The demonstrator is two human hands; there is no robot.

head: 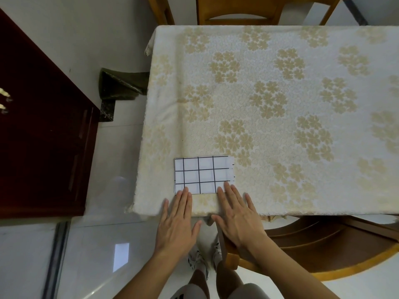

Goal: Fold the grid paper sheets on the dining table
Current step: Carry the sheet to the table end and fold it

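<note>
A dark wood cabinet [43, 130] stands left of the table, well apart from it. A black stone step [121, 87] sits on the pale tiled floor [101, 255] between the cabinet and the table. One wooden chair [254, 9] stands at the far edge of the table; a second chair [328, 244] stands at the near edge, to the right of the person. Nothing lies between the hands and the paper.

The table [280, 104] is covered with a cream cloth printed with tan flower clusters. The cloth hangs over the left and near edges.

The grid paper [204, 174] lies flat near the near-left corner of the table, its near edge just inside the table edge. It appears folded, with a narrow offset layer along its right side.

The left hand [178, 221] is spread flat, palm down, fingertips touching the near-left corner of the paper. The right hand [237, 214] is spread flat, palm down, fingertips touching the near-right corner. Neither hand grips anything.
</note>
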